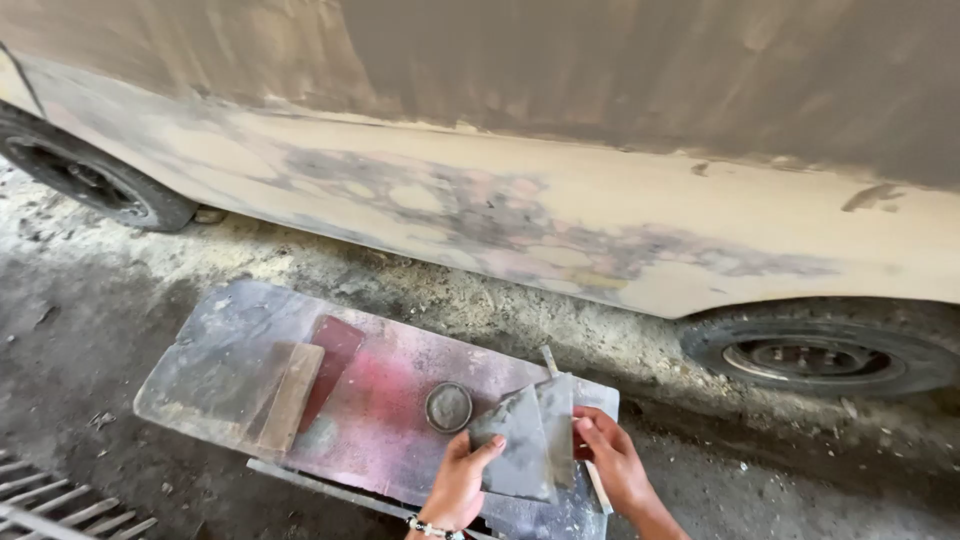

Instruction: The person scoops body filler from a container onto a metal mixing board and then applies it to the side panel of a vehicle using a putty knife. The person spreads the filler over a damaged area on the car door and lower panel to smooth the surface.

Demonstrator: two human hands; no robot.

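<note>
Holding two grey spreader blades (522, 445) over the near end of the table (230, 340), my left hand (458, 487) and right hand (618, 462) each keep a closed grip on them. My wrists are cut off below. One round tin lid (449, 407), one wooden block (291, 396), two car wheels (815, 357).

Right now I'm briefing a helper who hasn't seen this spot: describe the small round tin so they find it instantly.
Below the sanded car body lies a paint-stained board on the ground. The small round tin sits on it, just left of the grey spreader both hands grip. It is the only round thing there.
</note>
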